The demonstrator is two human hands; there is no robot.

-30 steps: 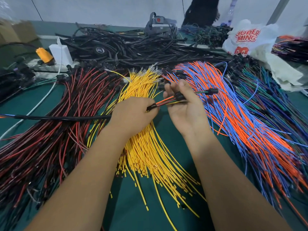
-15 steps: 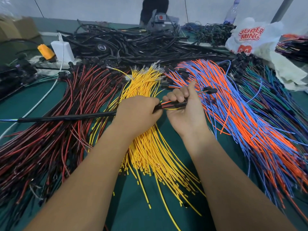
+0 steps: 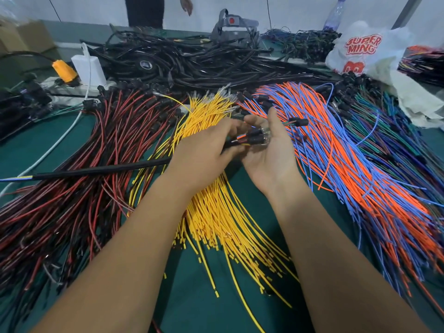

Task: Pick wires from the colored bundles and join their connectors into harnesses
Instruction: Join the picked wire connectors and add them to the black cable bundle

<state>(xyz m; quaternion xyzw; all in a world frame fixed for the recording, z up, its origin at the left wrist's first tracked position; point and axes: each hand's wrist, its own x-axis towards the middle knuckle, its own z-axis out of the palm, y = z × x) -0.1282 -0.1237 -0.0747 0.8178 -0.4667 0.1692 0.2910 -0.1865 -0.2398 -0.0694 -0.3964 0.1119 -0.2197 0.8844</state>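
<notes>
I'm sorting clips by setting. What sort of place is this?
Probably a small wire-harness assembly workbench. Sorted bundles of yellow wires, red and black wires and orange and blue wires cover a green table, with a heap of black cables behind.

A dark green surface (image 3: 201, 306) fills most of the view. Behind its far edge runs a plain white wall (image 3: 300, 10), evenly lit. A grey slanted post (image 3: 406, 10) rises at the upper right. Cardboard boxes (image 3: 26, 38) stand at the far left. A person in dark clothing (image 3: 145, 10) stands beyond the surface, against the wall, one hand hanging alongside.
</notes>
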